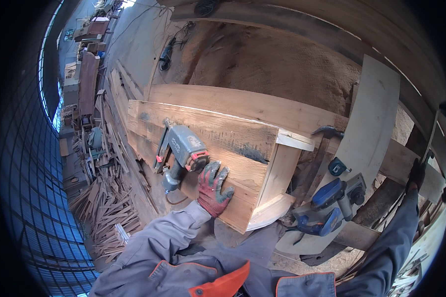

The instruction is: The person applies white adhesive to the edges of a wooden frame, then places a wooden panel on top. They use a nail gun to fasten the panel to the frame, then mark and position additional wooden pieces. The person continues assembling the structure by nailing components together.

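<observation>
My left hand (214,189), in a red and grey work glove, lies with fingers spread on the side of a wooden box (243,174) built of planks. Just beyond its fingertips a grey pneumatic nail gun (186,142) rests on the box, with a hose fitting at its lower end. My right arm reaches far out to the right. There my right hand (417,174), dark and in shadow, is beside the end of an upright pale board (432,131). Its fingers are too dark to show whether they grip the board.
Right of the box lie a claw hammer (316,168), a teal tape measure (337,167) and a blue electric planer (334,195). A long pale board (374,106) crosses the bench. Scrap wood (109,213) is heaped at left. A corded blue power tool (166,57) lies at the back.
</observation>
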Demonstrator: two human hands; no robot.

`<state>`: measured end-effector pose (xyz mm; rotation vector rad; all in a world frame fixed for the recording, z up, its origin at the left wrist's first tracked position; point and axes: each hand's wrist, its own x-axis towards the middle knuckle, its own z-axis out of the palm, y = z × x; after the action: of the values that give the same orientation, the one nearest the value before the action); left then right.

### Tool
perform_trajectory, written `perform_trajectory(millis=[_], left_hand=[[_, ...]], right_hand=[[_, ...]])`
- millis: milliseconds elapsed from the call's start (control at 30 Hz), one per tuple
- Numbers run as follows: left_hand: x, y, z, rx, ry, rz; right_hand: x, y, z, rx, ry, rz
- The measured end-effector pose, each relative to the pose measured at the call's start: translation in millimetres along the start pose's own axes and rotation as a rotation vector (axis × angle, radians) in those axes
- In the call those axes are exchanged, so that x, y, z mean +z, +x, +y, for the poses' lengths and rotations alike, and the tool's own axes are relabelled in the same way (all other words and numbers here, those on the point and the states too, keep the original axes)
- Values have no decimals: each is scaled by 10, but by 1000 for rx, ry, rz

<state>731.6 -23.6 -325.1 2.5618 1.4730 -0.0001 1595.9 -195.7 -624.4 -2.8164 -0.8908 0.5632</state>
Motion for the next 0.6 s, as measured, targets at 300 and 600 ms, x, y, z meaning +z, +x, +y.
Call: perform_trajectory(millis=[300,600], left_hand=[[-30,-14,-31,13,-19,-2],[91,-95,-115,5,-34,18]], right_hand=[[-2003,-769,-1534,-515,384,402],[-5202,-3211,-1946,-625,268,748]])
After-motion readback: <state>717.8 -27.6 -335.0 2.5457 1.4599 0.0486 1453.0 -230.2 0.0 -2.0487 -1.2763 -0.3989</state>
